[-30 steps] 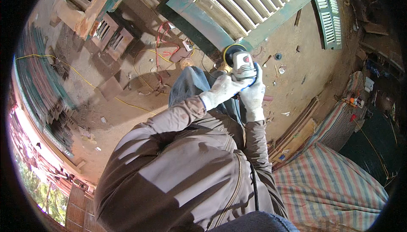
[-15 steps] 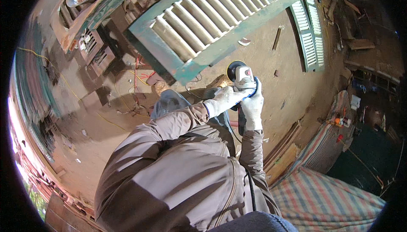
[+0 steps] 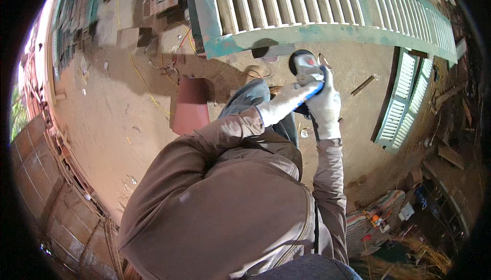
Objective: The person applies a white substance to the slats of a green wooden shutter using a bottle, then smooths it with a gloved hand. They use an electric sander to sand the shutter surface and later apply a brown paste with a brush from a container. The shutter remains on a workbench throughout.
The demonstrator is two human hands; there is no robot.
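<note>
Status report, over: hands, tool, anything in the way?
Left hand and right hand, both gloved, gripping the grey power tool. Disc shows just apart from the green shutter's near edge. Wood strip on the ground, off to the tool's right.

Brown jacket with zip, long sleeves — blue jeans — white, blue-patched gloves on hands

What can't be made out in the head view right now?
All in the head view:
- Power tool's handle: mostly hidden by the left hand and right hand.
- Dark disc: blurred, partly covered by the tool's head.
- Large green shutter: part of its upper side cut off by the picture's top edge.
- Small orange items: too small to identify.
</note>
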